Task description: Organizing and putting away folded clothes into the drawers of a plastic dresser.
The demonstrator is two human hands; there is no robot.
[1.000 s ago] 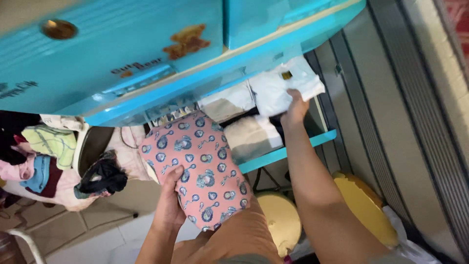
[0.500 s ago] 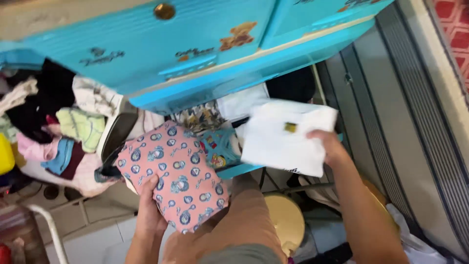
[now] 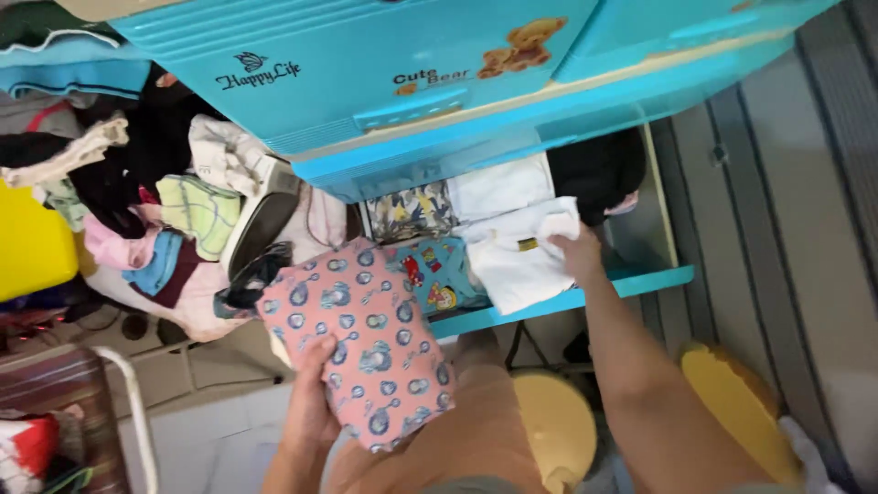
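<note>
Right now, from the head camera, everything sits around the open turquoise drawer (image 3: 654,279). The right hand (image 3: 578,253) is over the drawer's middle, fingers closed on the edge of a folded white garment (image 3: 512,261) that lies mostly inside the drawer, its near edge lapping the front rim. A small dark-and-yellow tag shows on that white cloth, just beside the fingertips. The left hand (image 3: 311,407) is in front of the drawer, down and to its left, fingers wrapped under a folded pink garment (image 3: 361,343) printed with blue round motifs, held clear of the drawer and not yet in it.

My read: the step in hand is settling the white piece into its slot; the next move would call for letting go of it and finding room for the pink one, and space looks tight. Inside the drawer, left of the white piece, lie a blue cartoon-print garment (image 3: 428,279) and behind it a patterned grey-yellow one (image 3: 412,210); a black garment (image 3: 594,169) fills the far right corner.

Above the drawer, the cabinet front (image 3: 366,64) carries a brown bear sticker (image 3: 517,50) and dark lettering. Well left of the drawer, a loose clothes heap (image 3: 174,229).
</note>
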